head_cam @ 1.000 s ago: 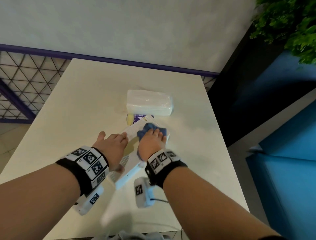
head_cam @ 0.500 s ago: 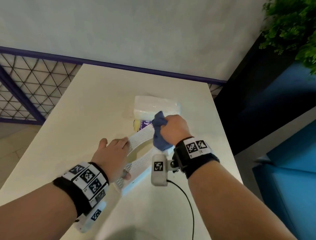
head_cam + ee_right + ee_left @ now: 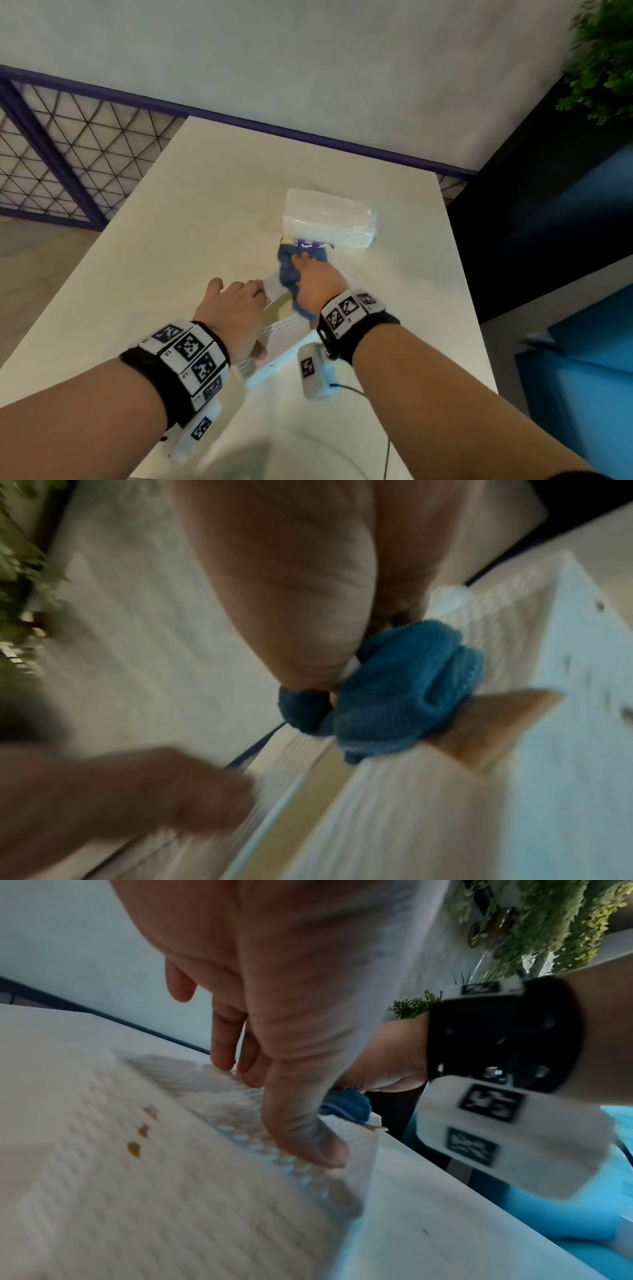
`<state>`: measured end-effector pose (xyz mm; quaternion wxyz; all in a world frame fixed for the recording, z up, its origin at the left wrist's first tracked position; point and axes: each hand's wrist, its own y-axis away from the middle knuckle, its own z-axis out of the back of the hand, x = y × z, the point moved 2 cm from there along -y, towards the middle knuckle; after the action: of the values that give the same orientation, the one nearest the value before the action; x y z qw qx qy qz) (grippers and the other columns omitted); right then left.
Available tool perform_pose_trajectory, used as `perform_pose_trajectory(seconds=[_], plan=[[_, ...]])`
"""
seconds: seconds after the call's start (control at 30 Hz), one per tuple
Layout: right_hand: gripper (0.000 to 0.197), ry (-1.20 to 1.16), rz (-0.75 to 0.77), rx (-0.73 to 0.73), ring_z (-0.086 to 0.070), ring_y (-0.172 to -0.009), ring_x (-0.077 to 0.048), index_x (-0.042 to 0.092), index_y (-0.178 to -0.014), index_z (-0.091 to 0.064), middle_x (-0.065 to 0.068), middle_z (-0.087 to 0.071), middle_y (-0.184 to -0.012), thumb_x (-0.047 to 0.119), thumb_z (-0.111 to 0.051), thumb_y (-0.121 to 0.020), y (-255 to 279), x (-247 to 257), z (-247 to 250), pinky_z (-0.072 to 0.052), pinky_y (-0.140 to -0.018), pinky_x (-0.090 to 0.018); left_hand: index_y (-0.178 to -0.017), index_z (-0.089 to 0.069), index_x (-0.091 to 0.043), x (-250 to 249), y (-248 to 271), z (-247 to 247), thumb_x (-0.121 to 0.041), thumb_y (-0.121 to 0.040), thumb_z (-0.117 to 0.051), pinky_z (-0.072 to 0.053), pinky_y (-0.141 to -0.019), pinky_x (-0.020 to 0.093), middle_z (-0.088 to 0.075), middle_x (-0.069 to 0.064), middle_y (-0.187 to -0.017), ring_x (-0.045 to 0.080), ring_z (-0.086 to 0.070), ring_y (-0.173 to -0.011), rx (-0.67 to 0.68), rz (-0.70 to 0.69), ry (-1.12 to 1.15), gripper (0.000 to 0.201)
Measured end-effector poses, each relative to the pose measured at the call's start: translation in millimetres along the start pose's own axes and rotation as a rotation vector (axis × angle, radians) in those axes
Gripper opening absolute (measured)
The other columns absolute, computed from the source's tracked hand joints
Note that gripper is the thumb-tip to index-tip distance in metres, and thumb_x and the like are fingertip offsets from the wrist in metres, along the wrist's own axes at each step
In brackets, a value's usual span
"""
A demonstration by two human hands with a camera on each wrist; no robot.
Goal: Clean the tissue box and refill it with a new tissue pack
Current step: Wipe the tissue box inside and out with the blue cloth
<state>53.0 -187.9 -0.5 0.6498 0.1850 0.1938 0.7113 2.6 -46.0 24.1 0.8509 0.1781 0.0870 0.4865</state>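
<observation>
**A:** Tissue box [image 3: 287, 329] sits mid-tabletop [image 3: 154, 240], tipped up on its side so we see into the open cavity. Our left hand [image 3: 233, 315] has its grip on the near rim, thumb pressed along the ridged edge and fingers over the top. Our right hand [image 3: 317, 284] has its grip bunched tight round the blue cloth [image 3: 286, 274], which is pushed against the far wall of the box. We judge we're mid-wipe.

**B:** Agreed. What worries us?

**A:** Mostly the box sliding. It's light plastic, braced by one hand at one end only. If we scrub hard at the far end, the box could pivot around that left-hand grip and skid.

**B:** And right behind it is the new tissue pack [image 3: 329, 219], just beyond the cloth, with a small purple-and-yellow packet [image 3: 308, 244] squeezed between. A hard shove could knock either toward the back edge of the tabletop.

**A:** Yep. Also those little brownish spots [image 3: 140, 1131] on the ribbed outer face in the left wrist view. We're working the inside, so we could easily miss them and refill a box that's still dirty.

**B:** Could the cloth snag?

**A:** Maybe on the perforated wall, since it's wadded up. Wrist views are too blurry to tell.
</observation>
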Motion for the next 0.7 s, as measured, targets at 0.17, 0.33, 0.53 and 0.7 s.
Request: perform_pose_trajectory(seconds=[0.17,0.33,0.53,0.7], plan=[[0.076,-0.020,-0.214,-0.039,-0.028,-0.141,-0.027,0.008,-0.149,-0.017,-0.010,-0.021,-0.156,0.020,-0.059,-0.087,-4,-19,16,-0.034,-0.111,-0.040,-0.142,-0.034,-0.017,1,0,-1,-0.061,-0.074,-0.066,-0.018,-0.109,0.045,-0.027,-0.003,-0.152,0.019,-0.037,-0.133,0.013,0.008,0.000,0.088],[0.069,-0.035,0.051,-0.053,-0.037,-0.137,-0.029,0.014,-0.151,-0.019,-0.008,-0.020,-0.158,0.017,-0.053,-0.090,20,23,-8,-0.037,-0.109,-0.041,-0.140,-0.036,-0.021,-1,1,-3,-0.061,-0.075,-0.064,-0.016,-0.111,0.046,-0.034,-0.005,-0.145,0.019,-0.038,-0.132,0.001,0.015,-0.009,0.081],[0.055,0.050,-0.179,0.024,-0.046,-0.129,-0.018,0.011,-0.140,-0.035,0.001,-0.044,-0.141,0.019,-0.059,-0.090,14,-19,34,-0.040,-0.102,-0.028,-0.149,-0.023,-0.017,4,2,-6,-0.060,-0.078,-0.062,-0.009,-0.115,0.048,-0.019,-0.003,-0.157,0.019,-0.028,-0.140,0.032,0.005,0.029,0.092],[0.043,-0.003,-0.070,-0.063,-0.052,-0.119,-0.024,0.011,-0.133,-0.043,-0.006,-0.052,-0.131,0.009,-0.051,-0.090,18,23,12,-0.046,-0.094,-0.036,-0.152,-0.017,-0.019,7,3,-11,-0.059,-0.079,-0.061,-0.005,-0.116,0.047,-0.012,-0.005,-0.160,0.017,-0.023,-0.143,0.013,0.003,0.081,0.095]])
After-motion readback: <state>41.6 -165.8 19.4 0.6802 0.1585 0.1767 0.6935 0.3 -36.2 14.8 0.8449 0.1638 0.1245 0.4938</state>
